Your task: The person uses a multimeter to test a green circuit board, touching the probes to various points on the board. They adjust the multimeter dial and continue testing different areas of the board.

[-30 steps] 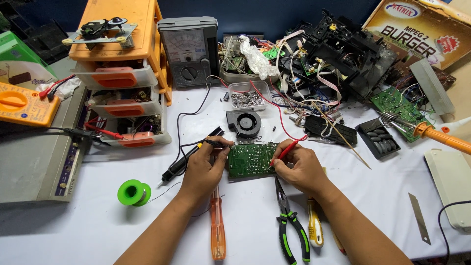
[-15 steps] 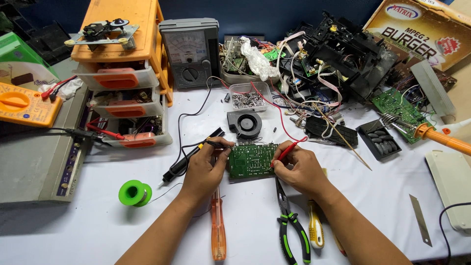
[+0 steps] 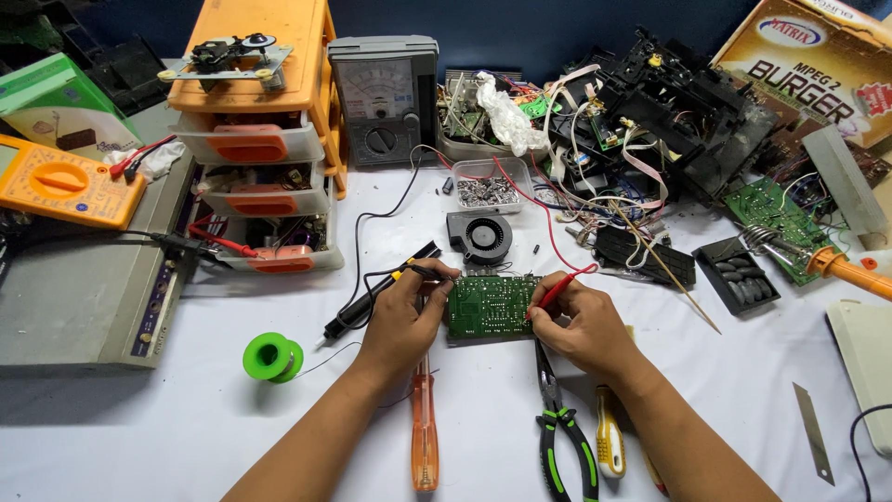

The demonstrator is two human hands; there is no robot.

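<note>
A green circuit board point(image 3: 491, 307) lies flat on the white table between my hands. My left hand point(image 3: 404, 321) grips a black test probe point(image 3: 420, 272) and rests at the board's left edge. My right hand point(image 3: 585, 325) pinches a red test probe point(image 3: 557, 290), its tip touching the board's right side. Both probe leads run back to the grey analog meter point(image 3: 383, 100). A black soldering iron point(image 3: 376, 293) lies beside my left hand.
An orange screwdriver point(image 3: 424, 432), green-handled pliers point(image 3: 562, 428) and a yellow screwdriver point(image 3: 609, 446) lie near my wrists. A green solder spool point(image 3: 272, 357), black fan point(image 3: 480, 237), orange drawer unit point(image 3: 265, 139), orange multimeter point(image 3: 60, 181) and piled electronics parts point(image 3: 669, 102) surround them.
</note>
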